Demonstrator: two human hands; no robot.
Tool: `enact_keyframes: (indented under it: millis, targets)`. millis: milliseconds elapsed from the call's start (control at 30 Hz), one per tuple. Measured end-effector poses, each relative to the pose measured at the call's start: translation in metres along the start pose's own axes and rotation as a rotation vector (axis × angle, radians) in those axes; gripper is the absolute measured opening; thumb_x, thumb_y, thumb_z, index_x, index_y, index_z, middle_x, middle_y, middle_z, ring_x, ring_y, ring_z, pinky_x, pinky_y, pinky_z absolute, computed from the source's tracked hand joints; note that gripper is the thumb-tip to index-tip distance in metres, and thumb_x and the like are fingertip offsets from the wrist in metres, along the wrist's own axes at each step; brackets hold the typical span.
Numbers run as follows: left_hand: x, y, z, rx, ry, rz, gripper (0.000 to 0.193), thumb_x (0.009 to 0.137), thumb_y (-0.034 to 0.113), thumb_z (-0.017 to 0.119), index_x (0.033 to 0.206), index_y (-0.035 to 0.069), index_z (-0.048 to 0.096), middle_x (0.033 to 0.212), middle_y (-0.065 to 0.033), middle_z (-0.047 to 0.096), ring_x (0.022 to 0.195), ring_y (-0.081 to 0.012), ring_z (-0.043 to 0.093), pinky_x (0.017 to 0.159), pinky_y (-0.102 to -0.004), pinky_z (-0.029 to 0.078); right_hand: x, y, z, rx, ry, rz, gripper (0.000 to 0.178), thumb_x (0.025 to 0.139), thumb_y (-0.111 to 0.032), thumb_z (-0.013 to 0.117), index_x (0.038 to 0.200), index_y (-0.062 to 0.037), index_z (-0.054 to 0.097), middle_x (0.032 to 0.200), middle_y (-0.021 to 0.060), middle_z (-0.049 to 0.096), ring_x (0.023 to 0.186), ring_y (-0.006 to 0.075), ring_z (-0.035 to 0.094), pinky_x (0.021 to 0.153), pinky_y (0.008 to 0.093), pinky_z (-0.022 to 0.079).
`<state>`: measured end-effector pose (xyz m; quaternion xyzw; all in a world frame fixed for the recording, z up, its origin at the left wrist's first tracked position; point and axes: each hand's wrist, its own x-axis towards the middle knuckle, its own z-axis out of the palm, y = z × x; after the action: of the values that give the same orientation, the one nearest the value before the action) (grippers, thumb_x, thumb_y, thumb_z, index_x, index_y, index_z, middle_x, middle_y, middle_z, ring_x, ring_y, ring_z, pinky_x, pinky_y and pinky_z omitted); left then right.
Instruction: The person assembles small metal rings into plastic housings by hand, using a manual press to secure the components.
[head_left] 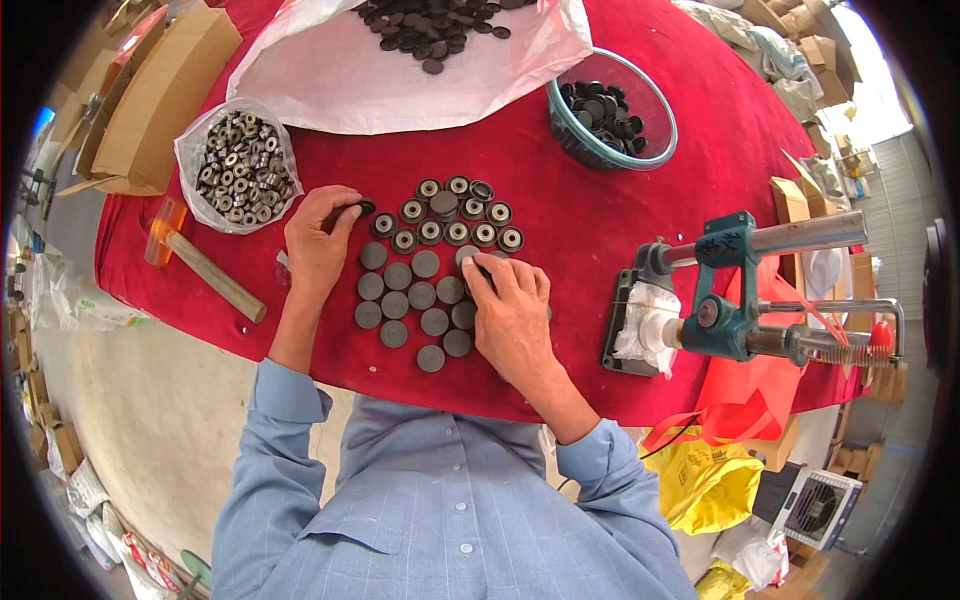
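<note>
My left hand (pixel 318 240) pinches a dark disc (pixel 367 206), just far-left of a ring-centred disc (pixel 383 225); my right hand (pixel 514 315) curls at the plain discs' (pixel 422 295) right, its hold unclear.

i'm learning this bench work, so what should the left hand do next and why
Probably lower the dark disc onto the red cloth beside the nearest metal-ringed disc: the left hand pinches it just off that group's left edge. I can't tell whether it holds a ring too.
</note>
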<state>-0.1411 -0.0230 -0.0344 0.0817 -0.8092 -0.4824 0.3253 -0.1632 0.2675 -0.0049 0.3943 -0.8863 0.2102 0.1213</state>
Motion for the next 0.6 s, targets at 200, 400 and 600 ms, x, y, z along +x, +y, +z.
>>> enact_keyframes:
  millis: [200,400,600]
  targets:
    - [-0.003,0.017,-0.007,0.154,-0.107,0.044,0.016,0.092,-0.006,0.078,0.107,-0.001,0.079,0.105,-0.0087,0.076,0.094,-0.0171,0.072,0.082,-0.0285,0.057,0.0,0.0,-0.001,0.012,-0.02,0.018,0.06,0.079,0.002,0.07,0.138,-0.0059,0.069,0.138,0.0079,0.063,0.125,0.0298,0.058,0.11,0.0478,0.042]
    - [-0.005,0.024,-0.003,0.144,-0.078,-0.01,0.017,0.089,-0.005,0.079,0.105,0.002,0.079,0.106,-0.009,0.077,0.094,-0.0226,0.074,0.078,-0.0309,0.059,0.0,0.0,-0.002,0.02,-0.021,0.016,0.061,0.079,0.002,0.07,0.139,-0.0061,0.068,0.138,0.0078,0.063,0.125,0.0298,0.058,0.11,0.0472,0.042]
    - [-0.007,0.02,-0.006,0.27,-0.22,0.253,0.02,0.087,-0.004,0.08,0.106,0.002,0.079,0.117,-0.0106,0.079,0.105,-0.0293,0.075,0.084,-0.0377,0.062,0.001,0.0,-0.003,0.023,-0.027,0.019,0.061,0.079,0.002,0.07,0.139,-0.0062,0.068,0.137,0.0077,0.063,0.125,0.0298,0.057,0.11,0.047,0.042]
